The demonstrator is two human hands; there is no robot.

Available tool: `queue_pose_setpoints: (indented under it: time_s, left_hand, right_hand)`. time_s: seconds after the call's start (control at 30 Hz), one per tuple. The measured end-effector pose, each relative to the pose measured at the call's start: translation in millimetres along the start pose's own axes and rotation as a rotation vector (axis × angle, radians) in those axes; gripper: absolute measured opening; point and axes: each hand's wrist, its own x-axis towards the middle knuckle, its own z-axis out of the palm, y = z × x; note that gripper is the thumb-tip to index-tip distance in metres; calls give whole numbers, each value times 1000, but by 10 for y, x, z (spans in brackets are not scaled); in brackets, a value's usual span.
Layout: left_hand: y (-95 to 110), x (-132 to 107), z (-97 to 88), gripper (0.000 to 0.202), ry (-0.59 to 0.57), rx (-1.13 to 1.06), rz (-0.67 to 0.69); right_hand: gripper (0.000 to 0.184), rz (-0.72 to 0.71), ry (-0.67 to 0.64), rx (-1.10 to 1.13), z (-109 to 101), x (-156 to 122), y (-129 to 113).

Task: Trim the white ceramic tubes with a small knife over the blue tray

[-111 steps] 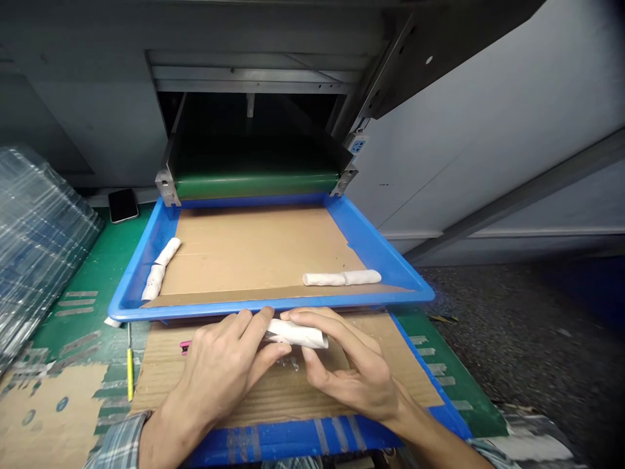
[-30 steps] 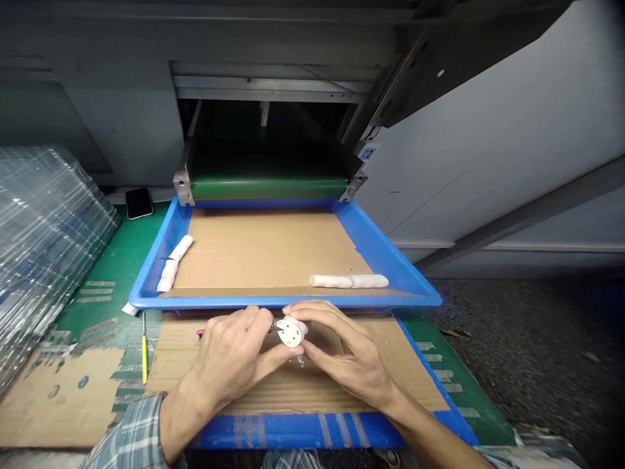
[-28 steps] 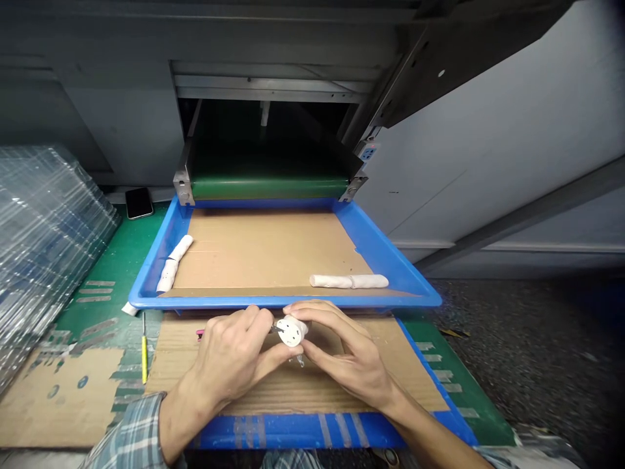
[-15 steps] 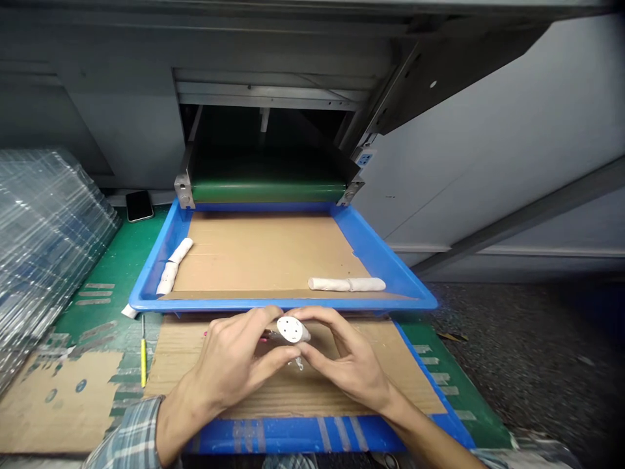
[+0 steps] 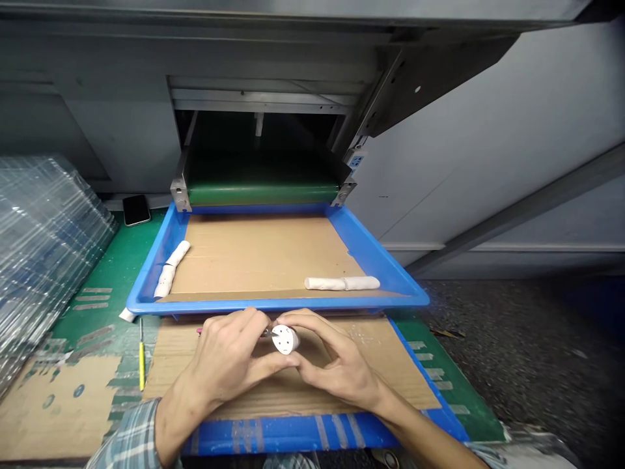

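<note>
My right hand grips a short white cylinder, possibly clay, with its end face turned up toward me and small holes in that face. My left hand holds a slim tool with a pink handle, and the tool's thin metal tip reaches the cylinder's end. Most of the tool's shaft is hidden behind my left fingers. Both hands hover over a cardboard sheet. Two white rolls lie in the blue tray just beyond my hands, one at its left wall and one at its right.
A green conveyor roller stands at the tray's far end under a grey machine housing. A yellow-handled screwdriver lies left of the cardboard on a green mat. Farther left are a phone and stacked clear plastic sheets.
Since the earliest frame, the white cylinder has turned from lying sideways to end-on toward me, with the tool tip at it. In the last half second it shifted slightly left, and the view tilted.
</note>
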Motion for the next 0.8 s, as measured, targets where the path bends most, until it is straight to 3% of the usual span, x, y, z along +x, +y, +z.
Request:
queue_pose_setpoints:
  time_s: [0.13, 0.57, 0.8]
  left_hand:
    - [-10, 6, -9, 61, -25, 86, -2]
    - [11, 6, -10, 62, -53, 104, 14]
    - [-6, -20, -22, 61, -96, -19, -8]
  right_hand:
    - [50, -42, -12, -36, -5, 6, 5]
    - [50, -57, -28, -77, -20, 32, -21]
    - [46, -58, -30, -43, -19, 42, -32]
